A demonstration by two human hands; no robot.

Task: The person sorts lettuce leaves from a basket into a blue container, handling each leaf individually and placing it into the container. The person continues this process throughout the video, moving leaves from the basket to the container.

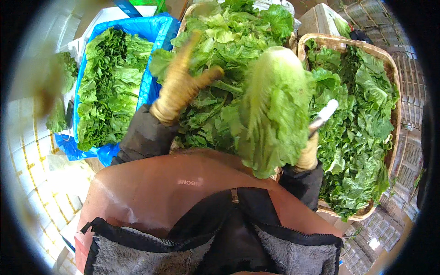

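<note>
My left hand, in a yellow glove, is spread with nothing in it above the leafy greens in the middle basket. A large head of lettuce hangs before my right side, its pale cut base up and its leaves down. Behind its right edge is my gloved right hand, partly hidden. It grips a short tool with a white end, probably a knife. Whether the right hand also supports the lettuce, I cannot tell. Loose green leaves lie below both hands.
On the left stands a crate lined with blue plastic, packed with lettuce. To the right, a long tan basket holds many leaves. White foam boxes with yellow tape line the far left. Plastic crates are at the far right.
</note>
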